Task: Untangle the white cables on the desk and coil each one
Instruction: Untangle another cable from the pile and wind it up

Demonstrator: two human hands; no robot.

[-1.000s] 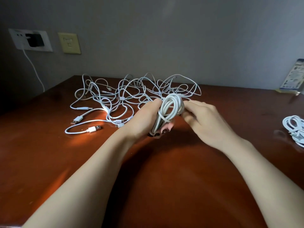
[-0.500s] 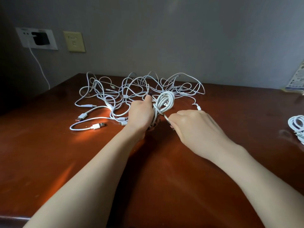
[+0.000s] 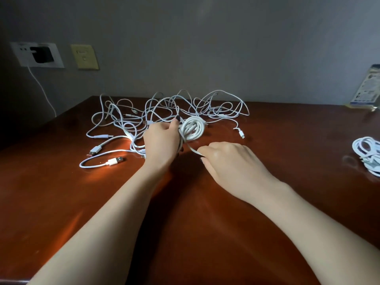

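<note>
Holding coil (image 3: pixel 193 128) in left grip (image 3: pixel 160 143), curled round its left side. Pinching its tail (image 3: pixel 192 150) in right grip (image 3: pixel 230 159), just right of left. Beyond left grip, tangle (image 3: pixel 164 112) on table (image 3: pixel 205 212); well right of right grip, bundle (image 3: pixel 368 155).

We see white cables (image 3: pixel 164 114), reddish-brown desk (image 3: pixel 61 192), grey wall (image 3: pixel 205 48), beige wall plate (image 3: pixel 84 56), black charger (image 3: pixel 42 54).

The brown wooden desk (image 3: pixel 205 233) carries a tangle of white cables (image 3: pixel 158 112) at 11 o'clock and a coiled cable (image 3: pixel 365 150) at 3 o'clock.
</note>
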